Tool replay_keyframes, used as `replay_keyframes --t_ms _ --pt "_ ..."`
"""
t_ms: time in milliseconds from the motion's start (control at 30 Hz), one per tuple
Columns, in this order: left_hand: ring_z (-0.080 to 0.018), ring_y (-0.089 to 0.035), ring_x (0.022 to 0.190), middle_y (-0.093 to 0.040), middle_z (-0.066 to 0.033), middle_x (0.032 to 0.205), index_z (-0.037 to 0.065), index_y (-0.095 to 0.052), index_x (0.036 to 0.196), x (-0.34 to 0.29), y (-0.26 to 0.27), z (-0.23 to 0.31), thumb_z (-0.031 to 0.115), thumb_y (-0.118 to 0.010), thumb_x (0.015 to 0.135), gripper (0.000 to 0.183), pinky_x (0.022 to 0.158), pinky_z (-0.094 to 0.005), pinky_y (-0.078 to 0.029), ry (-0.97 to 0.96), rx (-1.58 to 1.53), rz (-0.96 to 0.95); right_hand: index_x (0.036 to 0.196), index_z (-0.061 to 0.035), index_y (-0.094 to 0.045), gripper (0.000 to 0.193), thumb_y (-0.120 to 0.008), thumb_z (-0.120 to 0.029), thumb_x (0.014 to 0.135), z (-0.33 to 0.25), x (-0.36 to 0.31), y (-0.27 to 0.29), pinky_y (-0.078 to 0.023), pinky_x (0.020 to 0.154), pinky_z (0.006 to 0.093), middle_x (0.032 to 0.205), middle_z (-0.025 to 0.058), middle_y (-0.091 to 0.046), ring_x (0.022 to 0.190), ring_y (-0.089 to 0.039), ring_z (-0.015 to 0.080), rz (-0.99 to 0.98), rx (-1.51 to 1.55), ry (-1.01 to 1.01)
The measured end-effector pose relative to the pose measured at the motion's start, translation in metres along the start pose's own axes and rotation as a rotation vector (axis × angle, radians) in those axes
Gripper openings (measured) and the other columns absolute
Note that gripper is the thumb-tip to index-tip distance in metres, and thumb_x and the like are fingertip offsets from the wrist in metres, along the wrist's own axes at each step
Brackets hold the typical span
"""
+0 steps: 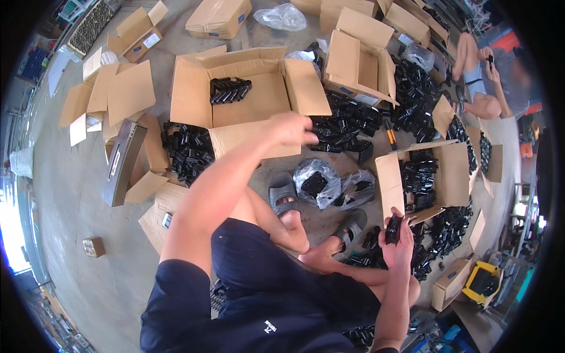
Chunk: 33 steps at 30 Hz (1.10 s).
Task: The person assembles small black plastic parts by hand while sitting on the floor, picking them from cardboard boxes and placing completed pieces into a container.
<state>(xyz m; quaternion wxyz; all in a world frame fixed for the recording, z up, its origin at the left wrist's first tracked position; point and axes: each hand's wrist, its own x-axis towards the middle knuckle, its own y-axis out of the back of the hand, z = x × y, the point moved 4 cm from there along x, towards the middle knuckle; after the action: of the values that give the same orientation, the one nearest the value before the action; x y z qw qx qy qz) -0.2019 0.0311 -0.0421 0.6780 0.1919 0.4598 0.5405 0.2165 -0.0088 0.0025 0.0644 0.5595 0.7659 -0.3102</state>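
Note:
My left hand (292, 128) reaches over the near right corner of a large open carton (253, 110), close to a heap of black plastic parts (347, 120). Its fingers point right and look apart, with nothing visible between them, though they are a little blurred. On the right, my right hand (399, 242) is closed on a black plastic part (393, 229), just below a smaller open carton (453, 170) filled with stacked black parts (419, 179). Inside the large carton, a short row of black parts (230, 90) lies against the left side.
Loose black parts (187, 154) also lie left of the large carton. Clear plastic bags (318, 182) rest near my sandalled feet. An orange-and-black tool (390, 135) lies by the heap. Another open carton (360, 65) stands behind. At the far right sits another person (500, 76).

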Motion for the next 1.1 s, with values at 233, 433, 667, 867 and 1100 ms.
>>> replay_keyframes --t_ms 233,433,667,867,1100 --pt "-0.0311 -0.061 0.122 -0.066 -0.0156 0.130 0.006 -0.063 0.129 0.057 0.043 -0.152 0.051 -0.063 0.093 0.057 0.099 -0.0434 -0.050 0.481 0.180 0.126 0.131 -0.0037 -0.055 0.040 -0.058 -0.034 0.104 0.058 0.012 0.003 -0.040 0.044 0.0233 0.086 0.0089 -0.066 0.054 -0.056 0.0120 -0.030 -0.165 -0.236" --pt "-0.0271 -0.069 0.110 -0.070 -0.0126 0.124 0.006 -0.056 0.138 0.077 0.046 -0.196 0.046 -0.060 0.097 0.058 0.095 -0.0419 -0.053 0.721 -0.022 0.221 0.133 -0.0018 -0.052 0.039 -0.061 -0.024 0.103 0.063 0.034 -0.002 -0.042 0.046 0.0211 0.087 0.0057 -0.067 0.056 -0.056 0.0075 -0.135 -0.312 -0.336" --pt "-0.0292 -0.070 0.107 -0.070 -0.0149 0.122 0.014 -0.068 0.120 0.105 0.020 -0.212 0.032 -0.061 0.093 0.033 0.095 -0.0425 -0.053 0.715 0.192 0.383 0.133 -0.0022 -0.053 0.037 -0.063 -0.021 0.102 0.072 0.039 0.005 -0.048 0.051 0.0220 0.088 0.0015 -0.065 0.064 -0.055 0.0044 -0.152 -0.348 -0.424" --pt "-0.0339 -0.069 0.101 -0.073 -0.0134 0.110 0.016 -0.071 0.109 0.116 0.001 -0.168 0.026 -0.064 0.091 0.022 0.087 -0.0451 -0.055 0.544 0.251 0.531 0.131 -0.0017 -0.055 0.035 -0.063 -0.018 0.101 0.060 0.028 0.003 -0.051 0.054 0.0242 0.082 -0.0004 -0.060 0.066 -0.054 0.0048 -0.148 -0.354 -0.366" --pt "-0.0152 -0.064 0.070 -0.065 -0.0051 0.080 0.003 -0.063 0.103 0.103 0.037 -0.075 0.027 -0.061 0.099 0.024 0.062 -0.0309 -0.053 0.171 -0.934 0.479 0.129 -0.0052 -0.056 0.032 -0.062 -0.022 0.102 0.047 0.001 -0.008 -0.045 0.048 0.0225 0.082 0.0057 -0.068 0.059 -0.059 0.0074 -0.161 -0.426 -0.301"
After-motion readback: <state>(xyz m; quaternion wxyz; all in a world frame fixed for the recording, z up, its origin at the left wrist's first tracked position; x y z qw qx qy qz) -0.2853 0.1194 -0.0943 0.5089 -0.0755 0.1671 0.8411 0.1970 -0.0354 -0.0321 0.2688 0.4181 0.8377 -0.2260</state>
